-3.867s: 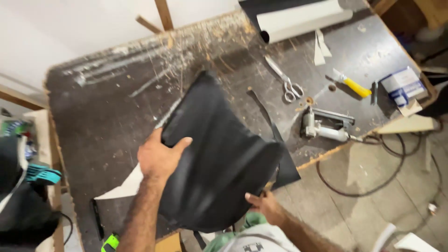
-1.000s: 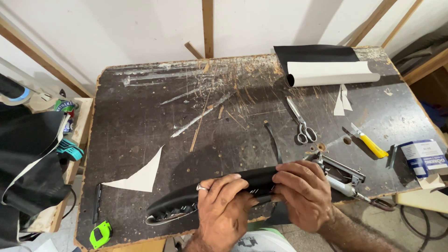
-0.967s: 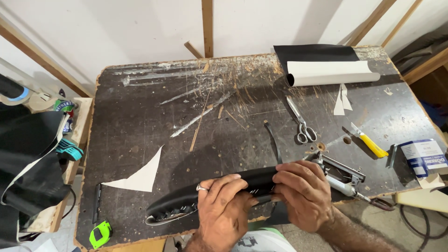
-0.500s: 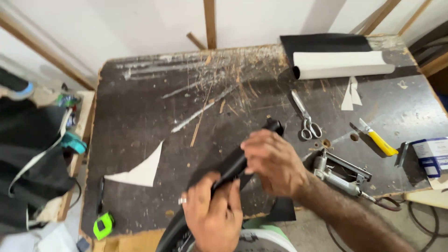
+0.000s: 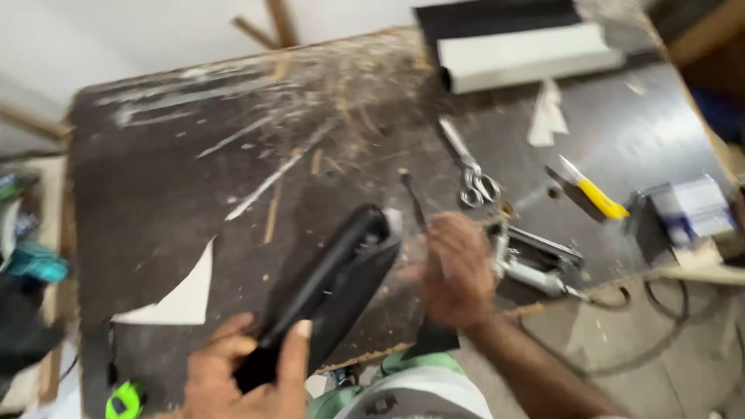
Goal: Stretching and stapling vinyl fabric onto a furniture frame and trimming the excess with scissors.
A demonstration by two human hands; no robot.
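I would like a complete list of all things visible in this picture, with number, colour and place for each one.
workbench: one, dark and scratched, fills the view
long padded part: one, black, held above the bench's near edge
material roll: one, white outside and black beneath, far right
scissors: one, silver, centre right
utility knife: one, yellow handle, right
stapler tool: one, silver metal, near right edge
small box: one, white and blue, far right
paper scrap: one, white triangle, near left
tape measure: one, bright green, bottom left
left hand: grips the part's lower end
right hand: open, beside the part
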